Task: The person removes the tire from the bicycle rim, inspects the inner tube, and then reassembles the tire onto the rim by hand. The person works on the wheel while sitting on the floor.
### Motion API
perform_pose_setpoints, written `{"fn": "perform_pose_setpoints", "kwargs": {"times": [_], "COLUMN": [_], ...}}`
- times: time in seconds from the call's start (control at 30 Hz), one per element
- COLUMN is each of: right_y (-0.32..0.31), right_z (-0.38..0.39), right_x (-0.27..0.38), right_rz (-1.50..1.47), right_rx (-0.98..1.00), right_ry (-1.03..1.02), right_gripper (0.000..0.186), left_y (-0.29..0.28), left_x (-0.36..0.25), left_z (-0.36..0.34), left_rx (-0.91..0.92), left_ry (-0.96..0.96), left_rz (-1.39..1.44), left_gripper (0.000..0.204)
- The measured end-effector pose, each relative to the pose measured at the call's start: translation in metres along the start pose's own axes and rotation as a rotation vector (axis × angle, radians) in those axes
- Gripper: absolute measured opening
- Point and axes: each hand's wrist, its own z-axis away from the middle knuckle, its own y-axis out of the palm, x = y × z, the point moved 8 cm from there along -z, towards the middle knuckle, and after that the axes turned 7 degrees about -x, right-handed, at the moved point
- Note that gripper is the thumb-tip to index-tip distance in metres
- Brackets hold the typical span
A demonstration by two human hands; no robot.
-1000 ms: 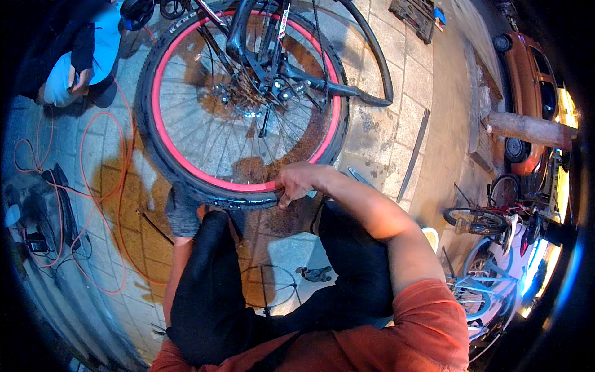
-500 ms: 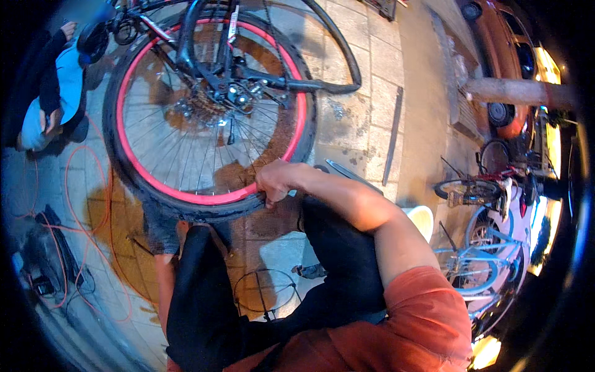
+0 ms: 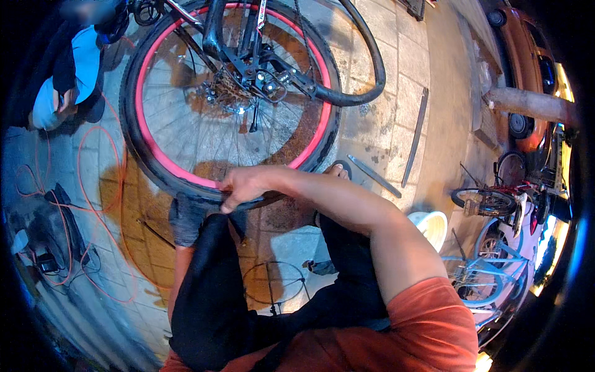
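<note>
A bicycle wheel with a pink rim (image 3: 322, 130) and black tyre (image 3: 139, 133) fills the upper middle, attached to a dark frame (image 3: 217, 37) with sprockets at the hub. A black inner tube (image 3: 365, 90) loops out to its right. My right hand (image 3: 238, 189) has its fingers wrapped on the lower edge of the tyre and rim. My left hand (image 3: 186, 220), in a grey glove, is at the tyre's lower left, beside my knee; its fingers are mostly hidden. A metal strip (image 3: 375, 177) lies right of the wheel, near my sandalled foot (image 3: 339, 172).
Another person (image 3: 65, 80) is at upper left. An orange hose (image 3: 83, 204) loops over paving by dark equipment (image 3: 46, 260). A long bar (image 3: 415, 136), white bucket (image 3: 431, 229), wire ring (image 3: 276, 273), post (image 3: 527, 102), parked bicycles (image 3: 486, 201) and orange car (image 3: 530, 56) surround me.
My right hand has slid leftward along the bottom of the tyre, and that forearm now lies more level. The whole view has also shifted slightly.
</note>
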Motion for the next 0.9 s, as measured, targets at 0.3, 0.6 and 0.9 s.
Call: {"fn": "perform_pose_setpoints", "kwargs": {"times": [0.3, 0.6, 0.9], "right_y": [-0.016, -0.045, 0.001], "right_z": [0.058, 0.098, 0.044], "right_x": [-0.035, -0.105, -0.023], "right_rz": [0.205, 0.439, 0.046], "right_rx": [0.142, 0.200, -0.108], "right_ry": [0.096, 0.329, -0.039], "right_gripper": [0.056, 0.041, 0.037], "left_y": [-0.018, -0.035, 0.004], "left_x": [-0.009, -0.039, 0.051], "left_z": [0.004, -0.019, 0.015], "left_rx": [-0.053, -0.028, 0.076], "left_ry": [-0.178, 0.074, -0.133], "left_rz": [0.141, -0.180, 0.136], "left_gripper": [0.047, 0.040, 0.048]}}
